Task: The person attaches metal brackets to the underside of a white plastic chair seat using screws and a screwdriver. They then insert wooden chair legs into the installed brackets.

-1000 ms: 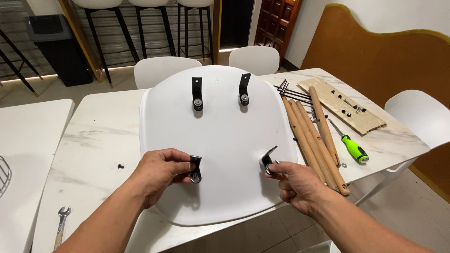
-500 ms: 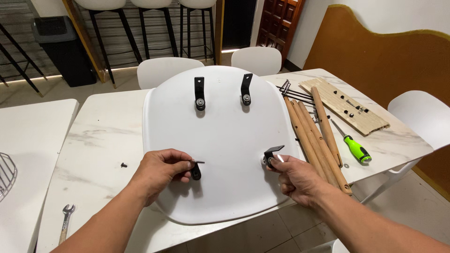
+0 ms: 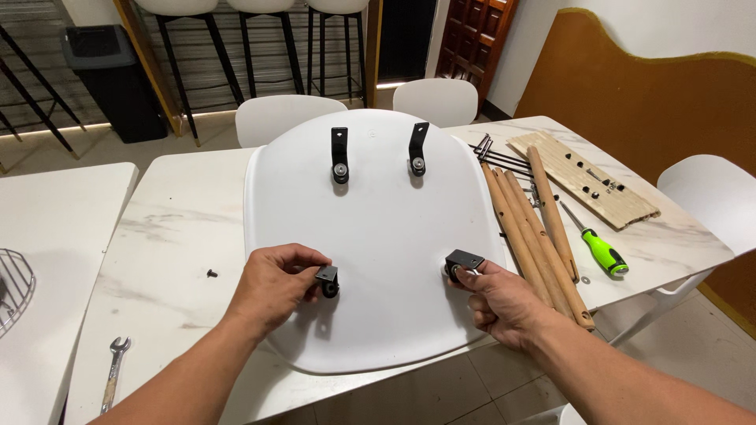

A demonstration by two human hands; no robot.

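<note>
While the white chair seat shell (image 3: 378, 236) lies upside down on the marble counter (image 3: 173, 228), the person stands at its near edge with both hands on it. The left hand (image 3: 276, 285) is curled, and its fingertips pinch the near left black bracket (image 3: 327, 279) on the shell. The right hand (image 3: 498, 299) is half closed, with thumb and forefinger pressed on the near right black bracket (image 3: 463, 262). Two more black brackets stand upright near the far edge of the shell, one at far left (image 3: 339, 155) and one at far right (image 3: 417, 149).

Just beside the shell on the right lie several wooden chair legs (image 3: 531, 228), close together and parallel. Beyond them there is a flat wooden board (image 3: 583, 177) with holes, and near it a screwdriver with a green handle (image 3: 602, 253). Thin black metal rods (image 3: 492, 155) lie near the far right corner of the shell. On the left side of the counter a small black screw (image 3: 211, 273) rests alone, and a metal wrench (image 3: 114, 374) lies near the front edge.
</note>
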